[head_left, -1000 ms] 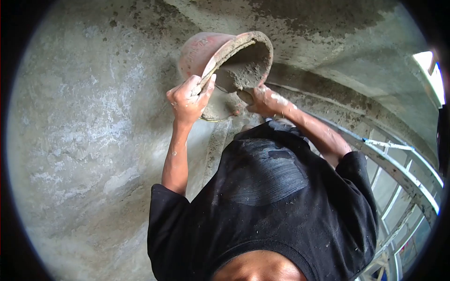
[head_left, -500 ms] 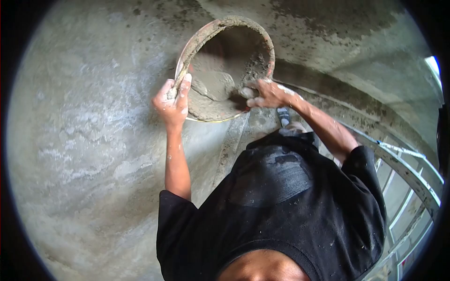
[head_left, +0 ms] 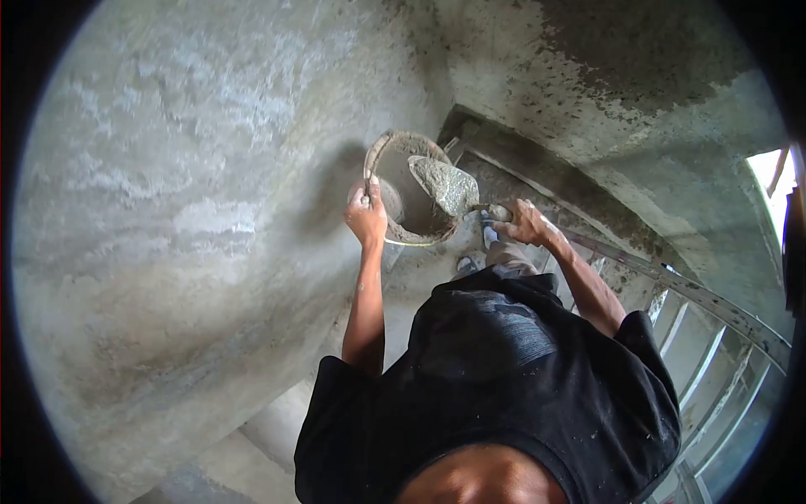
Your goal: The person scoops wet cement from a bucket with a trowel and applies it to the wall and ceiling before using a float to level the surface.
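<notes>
My left hand (head_left: 367, 217) is closed round the near-left rim of a mortar-crusted bucket (head_left: 377, 158), thumb over the edge. The bucket is tilted so that its mouth faces me, and grey smears coat its inner wall. In my right hand (head_left: 527, 225) is the handle of a trowel (head_left: 460, 195). Its blade points up and left across the right part of the bucket's mouth, coated with wet grey mortar. Pale dried mortar spots both hands. How much mortar lies in the bucket is partly hidden behind the blade.
A rough plastered wall (head_left: 185, 185) rises on the left, close to the bucket. At the right runs a metal railing (head_left: 714, 311) with bars. A second wall with a dark damp patch (head_left: 638, 50) stands at the upper right. My feet show below the bucket.
The trowel has come up out of the bucket with mortar on its blade, and my right hand has moved right and down. The bucket appears lower and smaller; the view has turned.
</notes>
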`<action>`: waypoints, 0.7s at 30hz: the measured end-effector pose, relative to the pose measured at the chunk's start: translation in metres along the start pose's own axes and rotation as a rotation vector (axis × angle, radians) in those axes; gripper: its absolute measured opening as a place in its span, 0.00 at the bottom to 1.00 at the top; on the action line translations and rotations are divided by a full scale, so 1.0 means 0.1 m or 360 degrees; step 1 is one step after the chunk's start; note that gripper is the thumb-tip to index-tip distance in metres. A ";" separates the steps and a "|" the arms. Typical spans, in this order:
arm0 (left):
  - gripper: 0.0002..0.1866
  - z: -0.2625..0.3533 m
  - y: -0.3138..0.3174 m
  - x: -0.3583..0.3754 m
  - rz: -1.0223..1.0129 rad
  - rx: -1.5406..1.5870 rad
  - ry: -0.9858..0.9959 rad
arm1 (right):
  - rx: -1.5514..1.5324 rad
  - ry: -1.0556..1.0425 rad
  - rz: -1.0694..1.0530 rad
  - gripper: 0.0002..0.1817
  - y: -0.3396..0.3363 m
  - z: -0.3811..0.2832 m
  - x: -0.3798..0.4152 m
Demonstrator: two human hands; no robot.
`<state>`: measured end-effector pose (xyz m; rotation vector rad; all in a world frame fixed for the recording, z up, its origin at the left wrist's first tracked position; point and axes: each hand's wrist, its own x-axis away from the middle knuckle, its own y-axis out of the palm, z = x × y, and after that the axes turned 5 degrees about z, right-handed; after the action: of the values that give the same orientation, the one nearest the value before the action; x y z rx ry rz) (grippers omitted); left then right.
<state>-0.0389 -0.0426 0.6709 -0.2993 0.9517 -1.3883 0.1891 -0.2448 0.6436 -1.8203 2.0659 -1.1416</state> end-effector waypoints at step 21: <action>0.19 -1.25 -0.49 1.14 0.0138 -0.0111 -0.0246 | -0.0622 0.0176 -0.1536 0.22 -0.42 0.16 -1.11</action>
<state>-0.1738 -0.1144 0.5832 -0.4074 0.8761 -1.2365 0.2583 -0.1503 0.6194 -3.1823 1.4891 -1.0257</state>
